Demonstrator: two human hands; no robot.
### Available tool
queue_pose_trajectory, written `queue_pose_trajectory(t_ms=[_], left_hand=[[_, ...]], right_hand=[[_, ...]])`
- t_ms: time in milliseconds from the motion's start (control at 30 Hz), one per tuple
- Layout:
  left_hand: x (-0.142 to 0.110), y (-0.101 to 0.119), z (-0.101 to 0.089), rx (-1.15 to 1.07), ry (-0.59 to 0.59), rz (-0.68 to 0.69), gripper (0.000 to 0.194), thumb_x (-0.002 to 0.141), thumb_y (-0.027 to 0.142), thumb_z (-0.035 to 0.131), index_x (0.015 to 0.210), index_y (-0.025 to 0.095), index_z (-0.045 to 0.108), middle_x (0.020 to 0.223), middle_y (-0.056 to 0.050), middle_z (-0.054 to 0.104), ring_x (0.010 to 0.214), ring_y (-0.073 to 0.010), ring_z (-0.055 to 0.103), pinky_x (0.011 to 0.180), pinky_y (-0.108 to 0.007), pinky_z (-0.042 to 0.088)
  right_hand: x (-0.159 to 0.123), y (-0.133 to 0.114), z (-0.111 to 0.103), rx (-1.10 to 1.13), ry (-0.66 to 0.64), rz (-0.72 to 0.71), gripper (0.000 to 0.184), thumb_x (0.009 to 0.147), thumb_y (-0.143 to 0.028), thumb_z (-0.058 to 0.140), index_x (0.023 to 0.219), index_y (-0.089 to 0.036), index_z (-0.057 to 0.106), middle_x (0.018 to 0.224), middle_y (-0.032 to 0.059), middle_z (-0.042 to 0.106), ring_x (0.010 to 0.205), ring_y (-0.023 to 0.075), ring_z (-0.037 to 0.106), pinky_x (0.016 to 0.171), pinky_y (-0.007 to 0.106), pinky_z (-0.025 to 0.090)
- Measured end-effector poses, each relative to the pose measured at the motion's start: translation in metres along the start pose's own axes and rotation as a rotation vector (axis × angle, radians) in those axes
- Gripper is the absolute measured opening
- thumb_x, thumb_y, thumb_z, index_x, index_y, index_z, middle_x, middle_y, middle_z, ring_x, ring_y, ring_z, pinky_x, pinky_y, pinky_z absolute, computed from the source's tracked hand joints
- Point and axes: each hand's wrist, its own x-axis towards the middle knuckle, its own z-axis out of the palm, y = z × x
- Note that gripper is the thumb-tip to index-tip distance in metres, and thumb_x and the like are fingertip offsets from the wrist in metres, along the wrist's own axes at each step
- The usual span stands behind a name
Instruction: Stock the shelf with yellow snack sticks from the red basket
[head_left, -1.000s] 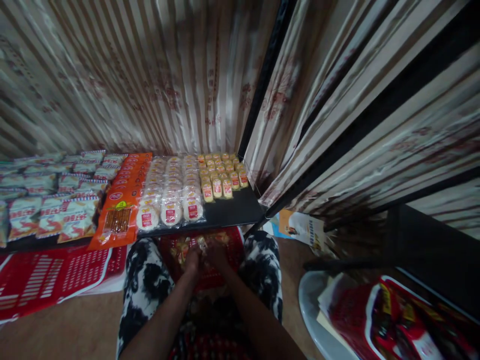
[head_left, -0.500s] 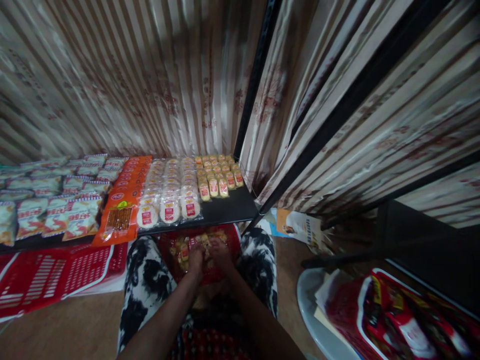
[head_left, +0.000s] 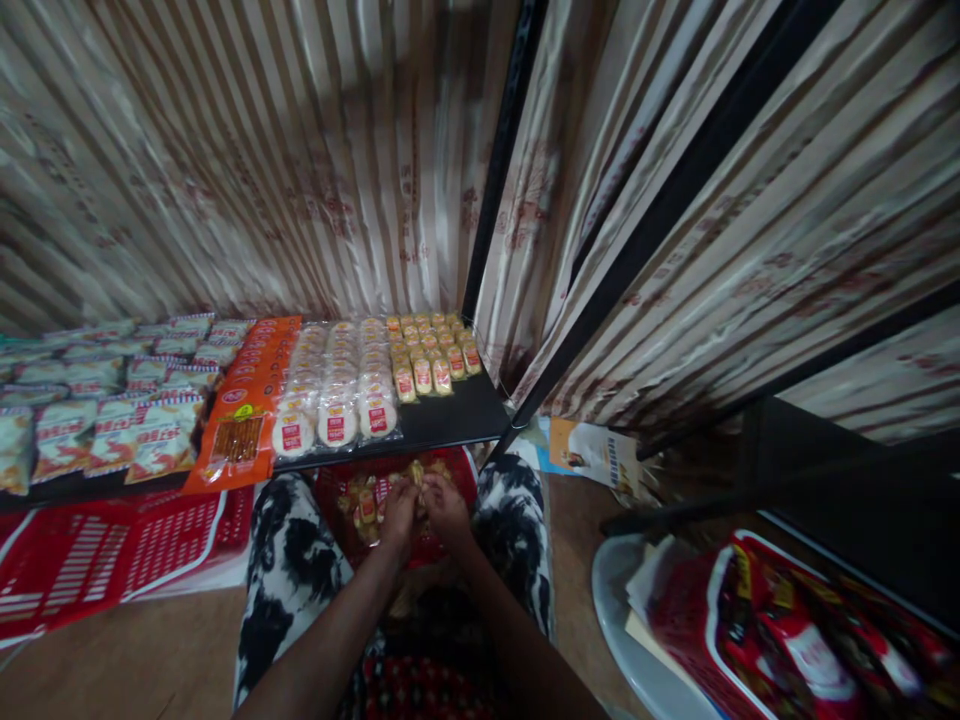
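Between my knees sits a red basket (head_left: 470, 480) with several small gold-wrapped snacks (head_left: 367, 503) in it. My left hand (head_left: 400, 512) and my right hand (head_left: 445, 508) meet above it, fingers closed around one small gold-wrapped snack (head_left: 418, 473) held upright. Just beyond them is a black shelf (head_left: 457, 422). Rows of matching gold-wrapped snacks (head_left: 423, 375) stand at its right end, beside round white crackers (head_left: 337, 422) in clear wrappers.
Orange snack packets (head_left: 244, 400) and pale chip bags (head_left: 161, 435) fill the shelf's left part. Another red basket (head_left: 112, 550) is below. A black post (head_left: 502, 150) rises behind the shelf. At right, a red basket of packets (head_left: 802, 640) stands near a grey-white tub (head_left: 611, 610).
Both hands have risen slightly from among the snacks in the basket and come together with a gold-wrapped snack between the fingers. The view has shifted slightly.
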Motion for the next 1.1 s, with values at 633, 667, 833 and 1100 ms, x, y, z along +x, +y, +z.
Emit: queue_pose_trajectory(t_ms=[633,667,833,1100], left_hand=[[0.0,-0.005,0.002,0.038,-0.036,0.096,0.032,0.055,0.026,0.074,0.083,0.015,0.063,0.083,-0.005,0.069,0.077,-0.0179,0.065,0.072,-0.028,0.048],[0.0,-0.005,0.003,0.039,-0.039,0.095,0.031,0.055,0.026,0.073,0.082,0.015,0.064,0.083,-0.006,0.07,0.078,-0.018,0.065,0.072,-0.027,0.048],[-0.003,-0.002,0.006,0.006,-0.102,0.059,0.033,0.052,0.026,0.068,0.083,0.014,0.064,0.078,-0.005,0.07,0.07,-0.0181,0.065,0.065,-0.028,0.048],[0.009,-0.012,0.004,0.045,-0.081,0.086,0.041,0.052,0.032,0.074,0.089,0.015,0.066,0.088,-0.007,0.07,0.082,-0.0195,0.065,0.073,-0.029,0.047]], right_hand=[[-0.008,-0.009,-0.011,-0.011,0.054,-0.051,0.026,0.081,-0.019,0.039,0.098,-0.019,0.059,0.099,0.0057,0.069,0.091,0.0164,0.066,0.087,0.029,0.049],[-0.008,-0.008,-0.011,-0.001,0.062,-0.06,0.026,0.08,-0.019,0.039,0.097,-0.019,0.059,0.098,0.006,0.069,0.09,0.0165,0.066,0.086,0.028,0.05],[-0.007,-0.006,-0.014,-0.045,0.116,-0.066,0.024,0.078,-0.019,0.044,0.096,-0.017,0.059,0.1,0.0094,0.067,0.086,0.0181,0.066,0.083,0.032,0.052],[-0.004,-0.004,-0.021,-0.002,0.11,-0.004,0.026,0.079,-0.024,0.05,0.102,-0.017,0.056,0.096,0.0083,0.069,0.085,0.0183,0.067,0.081,0.033,0.052]])
